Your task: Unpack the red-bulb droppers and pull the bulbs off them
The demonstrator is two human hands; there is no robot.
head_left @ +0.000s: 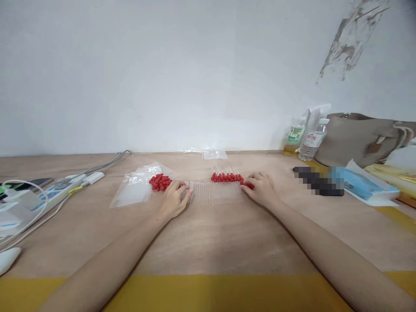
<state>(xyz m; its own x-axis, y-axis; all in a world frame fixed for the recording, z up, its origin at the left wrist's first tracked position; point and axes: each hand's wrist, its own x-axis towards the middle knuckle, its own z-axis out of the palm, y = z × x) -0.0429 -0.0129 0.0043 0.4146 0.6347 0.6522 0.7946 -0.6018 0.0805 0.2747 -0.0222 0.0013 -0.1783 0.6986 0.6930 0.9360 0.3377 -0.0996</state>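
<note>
A flat row of clear thin tubes [216,193] lies side by side on the table between my two hands. My left hand [175,200] rests at the row's left end, fingers bent and thumb a little apart, touching the outer tubes. At the opposite end is my right hand [261,189], fingers loosely spread, beside a few red caps [248,185] that its fingertips partly hide. Just behind the row, several tubes with red caps [226,177] lie together, caps toward me. A heap of loose red caps [159,182] sits behind my left hand, by clear plastic bags [134,190].
On the left are a power strip [58,190] with cables and a white mouse [9,260]. At right stand two bottles [313,141], a grey bag [354,138], a tissue pack [367,184] and a blurred black object [325,184]. The wall [195,78] bounds the back.
</note>
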